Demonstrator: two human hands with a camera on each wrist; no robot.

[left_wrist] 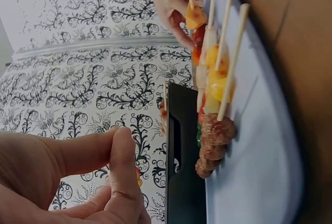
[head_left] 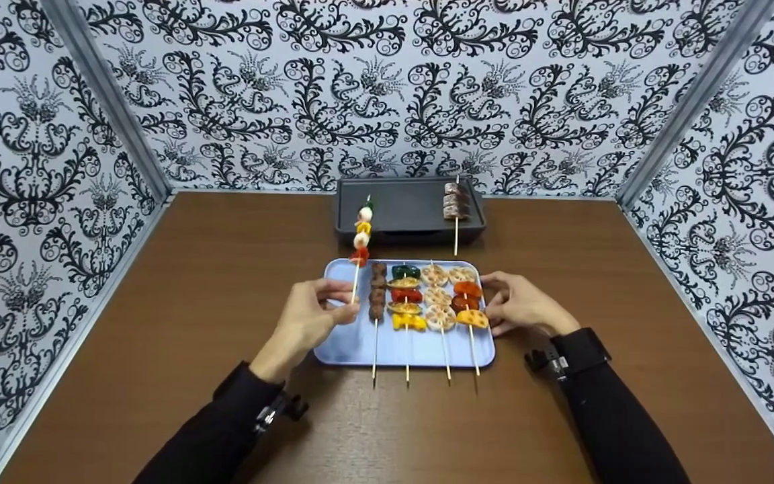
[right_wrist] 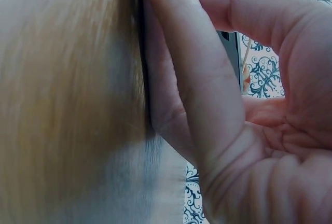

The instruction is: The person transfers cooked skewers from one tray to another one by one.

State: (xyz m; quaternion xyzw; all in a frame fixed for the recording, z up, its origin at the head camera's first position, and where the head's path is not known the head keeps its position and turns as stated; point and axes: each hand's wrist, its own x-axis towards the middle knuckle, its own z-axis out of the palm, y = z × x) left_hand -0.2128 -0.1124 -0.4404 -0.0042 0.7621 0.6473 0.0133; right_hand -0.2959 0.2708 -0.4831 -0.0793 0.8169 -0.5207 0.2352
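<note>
My left hand [head_left: 310, 312] pinches the bare stick of a skewer [head_left: 361, 238] between thumb and fingertips. That skewer has red, white, yellow and green pieces and is lifted over the left part of the light blue tray [head_left: 343, 343]. In the left wrist view, the left hand [left_wrist: 104, 172] mostly hides its food. My right hand [head_left: 525, 302] grips the tray's right rim; in the right wrist view its fingers [right_wrist: 202, 79] lie close to the table. On the tray lie a meatball skewer [head_left: 377, 292], a mixed vegetable skewer [head_left: 406, 296], a lotus root skewer [head_left: 438, 296] and a red-and-orange skewer [head_left: 469, 302].
Behind the tray stands a black grill plate [head_left: 400, 205] against the patterned wall [head_left: 373, 81]. A skewer of dark meat pieces [head_left: 454, 202] lies on its right side, stick over the front edge. Brown tabletop [head_left: 226, 235] surrounds the tray, whose front edge several sticks overhang.
</note>
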